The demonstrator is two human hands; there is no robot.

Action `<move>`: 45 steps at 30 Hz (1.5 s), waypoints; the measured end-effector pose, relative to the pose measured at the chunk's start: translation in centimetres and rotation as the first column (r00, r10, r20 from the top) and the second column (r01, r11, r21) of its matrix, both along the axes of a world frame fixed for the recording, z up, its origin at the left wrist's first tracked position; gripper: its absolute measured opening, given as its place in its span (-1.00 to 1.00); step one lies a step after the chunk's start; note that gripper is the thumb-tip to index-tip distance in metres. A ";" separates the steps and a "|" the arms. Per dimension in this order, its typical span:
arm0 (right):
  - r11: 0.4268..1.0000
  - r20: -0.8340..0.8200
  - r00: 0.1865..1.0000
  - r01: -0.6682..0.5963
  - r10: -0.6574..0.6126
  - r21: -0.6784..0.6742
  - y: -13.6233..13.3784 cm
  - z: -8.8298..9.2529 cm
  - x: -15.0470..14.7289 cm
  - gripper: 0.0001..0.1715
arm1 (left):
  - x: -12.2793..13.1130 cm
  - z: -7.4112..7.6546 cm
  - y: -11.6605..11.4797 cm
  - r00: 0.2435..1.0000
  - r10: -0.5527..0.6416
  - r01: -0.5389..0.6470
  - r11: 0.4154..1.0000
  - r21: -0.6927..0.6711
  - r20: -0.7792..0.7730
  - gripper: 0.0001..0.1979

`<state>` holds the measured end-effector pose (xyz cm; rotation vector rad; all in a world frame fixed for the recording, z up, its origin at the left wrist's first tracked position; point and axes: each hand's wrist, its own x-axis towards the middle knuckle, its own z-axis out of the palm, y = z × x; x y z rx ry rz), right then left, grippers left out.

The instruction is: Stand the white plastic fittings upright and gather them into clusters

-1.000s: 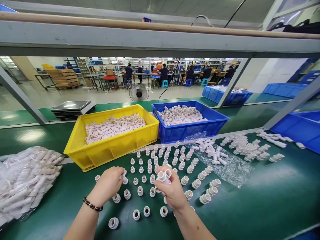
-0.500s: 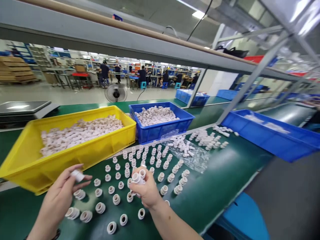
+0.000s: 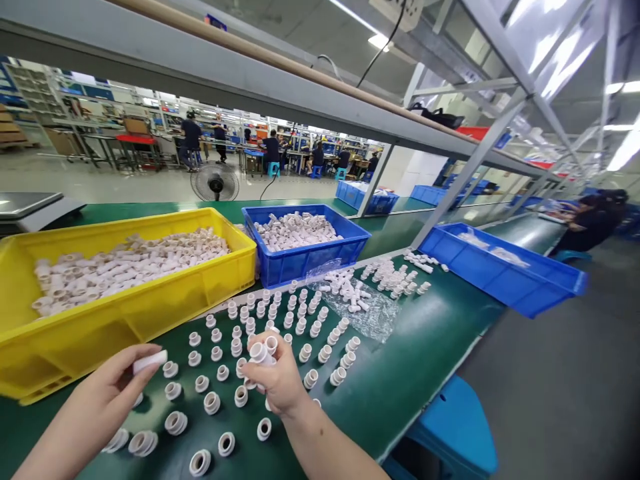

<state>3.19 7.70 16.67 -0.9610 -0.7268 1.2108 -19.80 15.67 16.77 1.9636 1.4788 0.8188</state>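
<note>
Between the thumb and fingers of my left hand is a white plastic pipe fitting, held just in front of the yellow bin. My right hand is closed around several white pipe fittings, their round open ends facing up. Below and around both hands, many short flanged white fittings stand upright in loose rows on the green tabletop. Some are stacked on one another. My right hand hides part of these rows.
A yellow bin and a blue bin full of white fittings stand behind the rows. More fittings lie on clear plastic film. Another blue bin sits at the right, with a blue stool below. A person sits far right.
The view has turned slightly right, so the bins appear further left. My left hand has turned the fitting in its fingers and closed more around it. My right hand keeps its bunch.
</note>
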 end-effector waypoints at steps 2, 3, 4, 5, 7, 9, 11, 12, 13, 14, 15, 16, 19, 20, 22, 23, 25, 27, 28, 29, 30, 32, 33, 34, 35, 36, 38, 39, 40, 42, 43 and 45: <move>1.000 0.000 1.000 0.015 -0.015 -0.023 0.1 0.0 0.0 -0.65 | 0.1 0.1 0.0 0.984 -0.116 0.124 0.991 0.051 -0.137 -0.70; 0.999 0.003 1.000 0.020 -0.020 -0.028 0.1 0.0 0.0 -0.65 | 0.2 0.2 0.0 0.972 -0.141 0.155 0.986 0.063 -0.190 -0.70; 1.000 0.006 1.000 0.017 -0.017 -0.026 0.2 -0.1 0.0 -0.66 | 0.4 0.2 -0.1 0.962 -0.147 0.165 0.985 0.059 -0.232 -0.69; 1.000 0.007 1.000 0.011 -0.011 -0.014 0.2 -0.1 0.1 -0.66 | 0.5 0.3 -0.2 0.949 -0.157 0.174 0.984 0.037 -0.274 -0.70; 1.000 0.009 1.000 -0.007 0.007 0.014 0.4 -0.2 0.1 -0.67 | 0.9 0.6 -0.5 0.922 -0.146 0.156 0.988 -0.003 -0.359 -0.73; 0.999 0.015 1.000 -0.017 0.016 0.027 0.4 -0.2 0.2 -0.68 | 1.2 0.9 -0.8 0.887 -0.151 0.161 0.987 -0.014 -0.437 -0.77; 0.999 0.031 0.999 -0.020 0.019 0.029 0.4 -0.3 0.3 -0.69 | 1.4 1.1 -1.0 0.853 -0.167 0.188 0.982 -0.006 -0.494 -0.79; 0.999 0.041 0.999 -0.025 0.023 0.029 0.4 -0.3 0.3 -0.70 | 1.5 1.2 -1.1 0.838 -0.173 0.202 0.979 -0.001 -0.518 -0.79; 0.999 0.050 0.998 -0.031 0.029 0.031 0.4 -0.3 0.3 -0.70 | 1.5 1.1 -1.2 0.822 -0.179 0.215 0.977 0.004 -0.541 -0.79; 0.999 0.057 0.998 -0.037 0.035 0.033 0.4 -0.3 0.3 -0.71 | 1.6 1.0 -1.2 0.806 -0.180 0.224 0.975 0.009 -0.564 -0.79; 0.998 0.061 0.997 -0.043 0.041 0.034 0.4 -0.3 0.3 -0.71 | 1.7 0.9 -1.1 0.788 -0.178 0.231 0.973 0.015 -0.589 -0.79; 0.998 0.061 0.997 -0.047 0.045 0.036 0.5 -0.3 0.4 -0.70 | 1.9 0.7 -1.1 0.772 -0.173 0.236 0.972 0.022 -0.611 -0.79; 0.998 0.051 0.998 -0.046 0.044 0.042 0.5 -0.3 0.4 -0.70 | 2.2 0.1 -1.0 0.738 -0.164 0.249 0.968 0.038 -0.654 -0.82; 0.998 0.050 0.998 -0.045 0.043 0.044 0.5 -0.3 0.4 -0.70 | 2.3 -0.1 -1.0 0.733 -0.164 0.252 0.967 0.040 -0.660 -0.83; 0.997 0.050 0.998 -0.051 0.049 0.049 0.5 -0.3 0.4 -0.70 | 2.4 -0.5 -0.9 0.730 -0.171 0.259 0.965 0.037 -0.662 -0.83; 0.997 0.051 0.997 -0.057 0.055 0.049 0.5 -0.3 0.4 -0.70 | 2.4 -0.7 -0.8 0.729 -0.175 0.263 0.964 0.034 -0.662 -0.83; 0.997 0.051 0.997 -0.068 0.066 0.046 0.4 -0.3 0.4 -0.70 | 2.4 -1.0 -0.7 0.728 -0.186 0.268 0.963 0.025 -0.659 -0.82; 0.996 0.052 0.995 -0.084 0.082 0.039 0.4 -0.4 0.3 -0.69 | 2.4 -1.3 -0.6 0.729 -0.196 0.267 0.964 0.009 -0.655 -0.82; 0.995 0.054 0.995 -0.091 0.089 0.035 0.4 -0.4 0.3 -0.69 | 2.4 -1.4 -0.5 0.730 -0.201 0.265 0.964 -0.001 -0.653 -0.83; 0.995 0.060 0.994 -0.096 0.094 0.031 0.4 -0.5 0.2 -0.69 | 2.5 -1.5 -0.4 0.730 -0.207 0.262 0.965 -0.012 -0.651 -0.83; 0.995 0.067 0.993 -0.100 0.098 0.029 0.4 -0.6 0.2 -0.69 | 2.5 -1.6 -0.4 0.731 -0.211 0.260 0.965 -0.021 -0.649 -0.83; 0.995 0.091 0.992 -0.094 0.091 0.030 0.4 -0.8 0.1 -0.70 | 2.6 -1.7 -0.3 0.733 -0.216 0.255 0.966 -0.034 -0.645 -0.82; 0.995 0.108 0.991 -0.088 0.083 0.038 0.5 -0.9 0.1 -0.71 | 2.6 -1.7 -0.2 0.734 -0.218 0.254 0.967 -0.038 -0.644 -0.82; 0.995 0.129 0.989 -0.083 0.076 0.048 0.5 -1.0 0.1 -0.72 | 2.7 -1.8 -0.2 0.735 -0.218 0.252 0.967 -0.039 -0.642 -0.82; 0.995 0.157 0.985 -0.080 0.070 0.060 0.5 -1.1 0.2 -0.73 | 2.7 -1.9 -0.2 0.735 -0.217 0.251 0.967 -0.040 -0.642 -0.81; 0.994 0.192 0.979 -0.082 0.067 0.072 0.5 -1.2 0.2 -0.74 | 2.7 -1.9 -0.2 0.735 -0.217 0.251 0.967 -0.039 -0.642 -0.81; 0.991 0.278 0.958 -0.099 0.071 0.089 0.5 -1.1 0.2 -0.77 | 2.7 -1.8 -0.3 0.732 -0.215 0.252 0.967 -0.037 -0.647 -0.80; 0.990 0.324 0.943 -0.108 0.073 0.090 0.5 -1.0 0.2 -0.78 | 2.7 -1.6 -0.4 0.732 -0.212 0.255 0.967 -0.028 -0.648 -0.79; 0.990 0.367 0.927 -0.113 0.073 0.088 0.4 -0.8 0.2 -0.79 | 2.7 -1.3 -0.6 0.739 -0.203 0.259 0.966 -0.007 -0.643 -0.76; 0.989 0.439 0.895 -0.121 0.073 0.081 0.2 -0.5 0.1 -0.80 | 2.8 -0.2 -1.4 0.781 -0.174 0.270 0.960 0.073 -0.600 -0.67; 0.990 0.472 0.879 -0.122 0.072 0.076 0.1 -0.3 0.1 -0.80 | 2.9 0.4 -1.9 0.817 -0.163 0.277 0.952 0.128 -0.554 -0.63; 0.989 0.537 0.840 -0.130 0.073 0.069 0.0 -0.1 0.0 -0.81 | 3.3 1.8 -3.3 0.888 -0.193 0.304 0.928 0.217 -0.417 -0.64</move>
